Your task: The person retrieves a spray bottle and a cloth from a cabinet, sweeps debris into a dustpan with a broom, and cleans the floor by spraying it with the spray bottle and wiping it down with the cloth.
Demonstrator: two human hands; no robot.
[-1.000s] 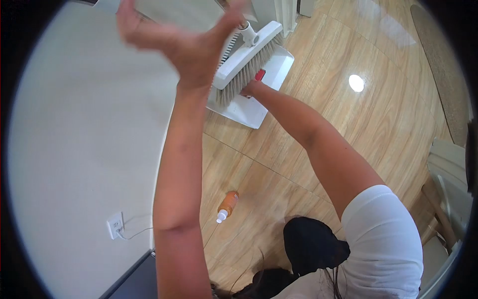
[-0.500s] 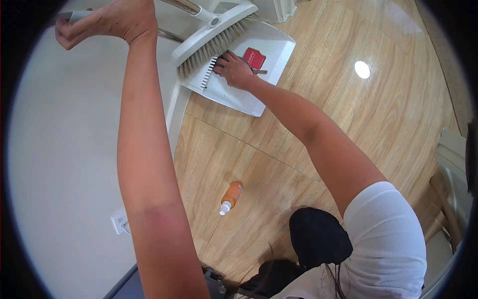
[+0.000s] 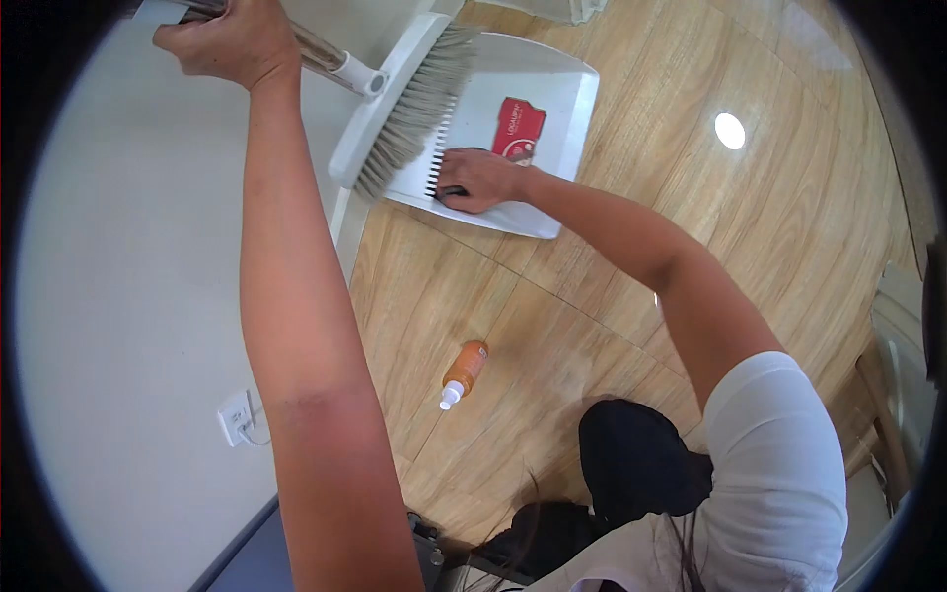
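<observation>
At the top left, my left hand (image 3: 232, 41) is closed around the metal pole (image 3: 316, 49) of the broom. The white broom head (image 3: 409, 104) with grey bristles leans over the left part of the white dustpan (image 3: 567, 99). My right hand (image 3: 476, 180) is in the dustpan beside its row of comb teeth (image 3: 440, 148), fingers curled round a small dark object that I cannot make out. A red packet (image 3: 519, 126) lies in the dustpan just above my right wrist.
An orange bottle (image 3: 467, 367) with a white cap lies on the wood-look floor (image 3: 552, 316). A wall socket (image 3: 235, 418) with a cable is at the left. A dark grey case (image 3: 242, 553) stands at the bottom left, and light furniture (image 3: 898, 326) at the right edge.
My left hand has swung left and closed on the pole. The broom head has shifted left, uncovering more of the dustpan and the red packet. My right hand has curled its fingers.
</observation>
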